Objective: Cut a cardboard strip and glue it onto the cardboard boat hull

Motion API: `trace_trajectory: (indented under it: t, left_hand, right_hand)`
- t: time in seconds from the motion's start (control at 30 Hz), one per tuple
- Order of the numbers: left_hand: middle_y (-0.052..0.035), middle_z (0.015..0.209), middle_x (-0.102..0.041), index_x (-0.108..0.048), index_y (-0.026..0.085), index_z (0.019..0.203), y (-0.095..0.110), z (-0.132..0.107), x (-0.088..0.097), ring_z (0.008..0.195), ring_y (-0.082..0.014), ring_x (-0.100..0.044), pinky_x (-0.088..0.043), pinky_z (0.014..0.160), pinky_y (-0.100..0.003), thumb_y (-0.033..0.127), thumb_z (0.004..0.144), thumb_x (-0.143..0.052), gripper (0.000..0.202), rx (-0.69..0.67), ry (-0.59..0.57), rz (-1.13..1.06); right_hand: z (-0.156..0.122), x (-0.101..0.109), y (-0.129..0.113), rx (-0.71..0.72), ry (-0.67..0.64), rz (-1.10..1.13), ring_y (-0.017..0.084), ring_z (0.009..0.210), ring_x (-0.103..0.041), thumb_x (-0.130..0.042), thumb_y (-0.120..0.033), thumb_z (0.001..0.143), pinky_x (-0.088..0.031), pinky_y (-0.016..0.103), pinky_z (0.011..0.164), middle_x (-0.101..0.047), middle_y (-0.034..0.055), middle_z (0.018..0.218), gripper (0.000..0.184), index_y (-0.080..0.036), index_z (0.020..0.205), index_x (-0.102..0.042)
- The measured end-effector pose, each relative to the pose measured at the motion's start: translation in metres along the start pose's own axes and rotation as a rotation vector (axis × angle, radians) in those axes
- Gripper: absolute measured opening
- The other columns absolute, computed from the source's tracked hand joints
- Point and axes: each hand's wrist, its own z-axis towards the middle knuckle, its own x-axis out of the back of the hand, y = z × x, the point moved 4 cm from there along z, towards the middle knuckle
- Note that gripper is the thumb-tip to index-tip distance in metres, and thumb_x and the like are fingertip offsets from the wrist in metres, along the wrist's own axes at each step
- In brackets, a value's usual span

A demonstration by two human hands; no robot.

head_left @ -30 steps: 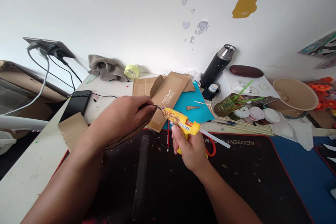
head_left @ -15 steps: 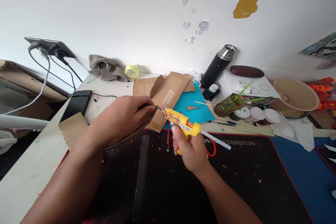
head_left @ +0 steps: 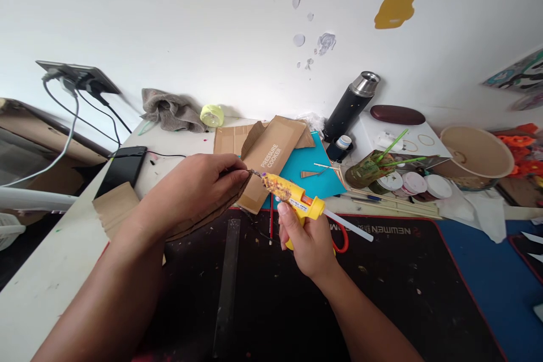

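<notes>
My right hand [head_left: 309, 237] is wrapped round the handle of a yellow hot glue gun [head_left: 292, 195], its front crusted with dried glue. A translucent glue stick [head_left: 350, 225] juts from the gun's back end. The nozzle points left and meets, or nearly meets, the tip of a piece of cardboard [head_left: 212, 216]. My left hand [head_left: 203, 186] pinches that cardboard near its tip, thumb against fingers; much of the piece is hidden under the hand and forearm. Beyond the hands lie a flattened cardboard box [head_left: 278, 147] printed "PRESSURE COOKER" and a blue sheet [head_left: 292, 172].
A black desk mat [head_left: 382, 294] carries a clear ruler [head_left: 228, 288], a red pencil [head_left: 271, 220] and red-handled scissors [head_left: 343, 240]. Behind stand a black thermos [head_left: 350, 104], paint jars [head_left: 413, 182] and a brown bucket [head_left: 479, 153]. A black phone [head_left: 121, 172] lies at left with a cable.
Both hands keep almost the same place, with the nozzle still at the cardboard's tip. The whole view has shifted very slightly.
</notes>
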Motion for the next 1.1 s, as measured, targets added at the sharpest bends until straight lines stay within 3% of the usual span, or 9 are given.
trace_trajectory:
  t: [1.1]
  left_hand:
    - [-0.0055, 0.09, -0.084, -0.083, 0.029, 0.107, 0.01, -0.002, 0.001, 0.078, -0.0294, -0.072, -0.045, 0.071, -0.037, 0.058, 0.103, -0.051, 0.043, -0.007, 0.066, 0.106]
  right_hand:
    - [0.002, -0.002, 0.0, -0.1, -0.014, 0.054, 0.013, 0.042, -0.054, -0.066, -0.069, 0.102, -0.048, 0.024, 0.046, -0.052, -0.0056, 0.049, 0.052, -0.022, 0.08, -0.062]
